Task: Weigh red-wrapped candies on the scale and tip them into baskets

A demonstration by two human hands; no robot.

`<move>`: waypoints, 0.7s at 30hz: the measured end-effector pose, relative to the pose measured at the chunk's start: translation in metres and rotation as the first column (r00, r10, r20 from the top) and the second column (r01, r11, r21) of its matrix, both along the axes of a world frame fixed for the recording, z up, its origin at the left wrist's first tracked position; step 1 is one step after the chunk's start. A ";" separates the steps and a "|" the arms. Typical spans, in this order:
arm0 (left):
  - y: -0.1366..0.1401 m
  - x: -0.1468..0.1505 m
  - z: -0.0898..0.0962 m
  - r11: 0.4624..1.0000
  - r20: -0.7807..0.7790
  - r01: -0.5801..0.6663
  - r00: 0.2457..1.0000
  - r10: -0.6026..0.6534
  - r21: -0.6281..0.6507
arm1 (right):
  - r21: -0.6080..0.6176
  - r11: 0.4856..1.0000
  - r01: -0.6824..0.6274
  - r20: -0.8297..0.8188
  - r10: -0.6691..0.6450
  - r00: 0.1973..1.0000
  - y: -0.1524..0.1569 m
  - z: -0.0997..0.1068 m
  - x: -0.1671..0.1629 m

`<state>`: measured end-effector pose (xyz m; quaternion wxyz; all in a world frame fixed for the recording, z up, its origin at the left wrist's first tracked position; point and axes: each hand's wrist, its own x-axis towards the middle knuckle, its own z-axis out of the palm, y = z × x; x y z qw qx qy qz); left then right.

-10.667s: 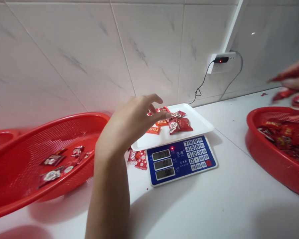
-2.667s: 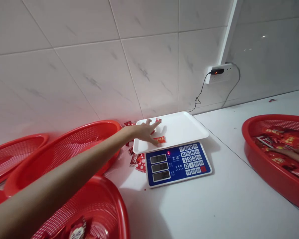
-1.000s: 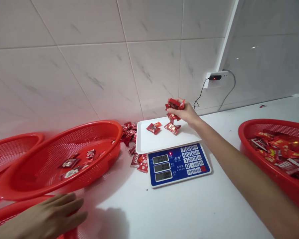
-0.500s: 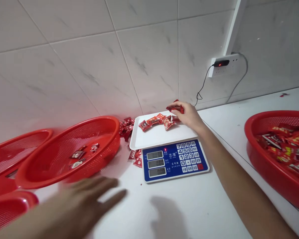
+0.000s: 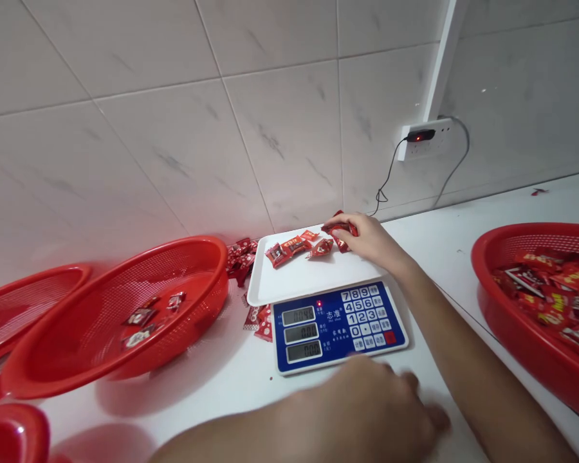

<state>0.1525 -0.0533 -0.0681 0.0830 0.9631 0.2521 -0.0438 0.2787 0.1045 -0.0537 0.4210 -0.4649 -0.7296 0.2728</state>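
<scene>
My right hand (image 5: pixel 367 238) is closed around red-wrapped candies (image 5: pixel 339 226) at the right rear of the white tray (image 5: pixel 289 283) of a digital scale. To the left of those fingers, several more red-wrapped candies (image 5: pixel 295 245) lie loose on the tray. The scale's blue panel (image 5: pixel 335 325) has number keys and three lit displays (image 5: pixel 300 333). My left hand (image 5: pixel 357 411) is low in the view, in front of the scale and over the table. Motion smears its fingers, so I cannot make out their pose or anything in them.
Red mesh baskets stand at the left; one basket (image 5: pixel 212 257) has a few candies inside. A red basket (image 5: pixel 482 270) at the right is heaped with packets. Red and spotted packets (image 5: pixel 241 257) lie beside the scale. A cable runs up to a wall socket (image 5: pixel 424 138).
My left hand has swept right, from near the left baskets to in front of the scale. My right hand stays at the tray's rear, slightly lower, still gripping candies. The loose candies have shifted.
</scene>
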 end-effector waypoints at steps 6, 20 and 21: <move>0.085 -0.067 0.059 0.859 0.293 -0.511 0.828 0.478 0.044 | -0.036 0.999 -0.022 -0.025 0.021 0.999 0.004 -0.008 -0.007; 0.082 -0.100 0.076 0.752 0.570 -0.638 0.684 0.455 0.165 | 0.291 0.945 0.150 -0.064 -0.137 0.988 -0.022 0.016 -0.008; 0.081 -0.100 0.077 0.750 0.572 -0.637 0.687 0.448 0.178 | 0.289 0.946 0.146 -0.058 -0.134 0.989 -0.023 0.017 -0.008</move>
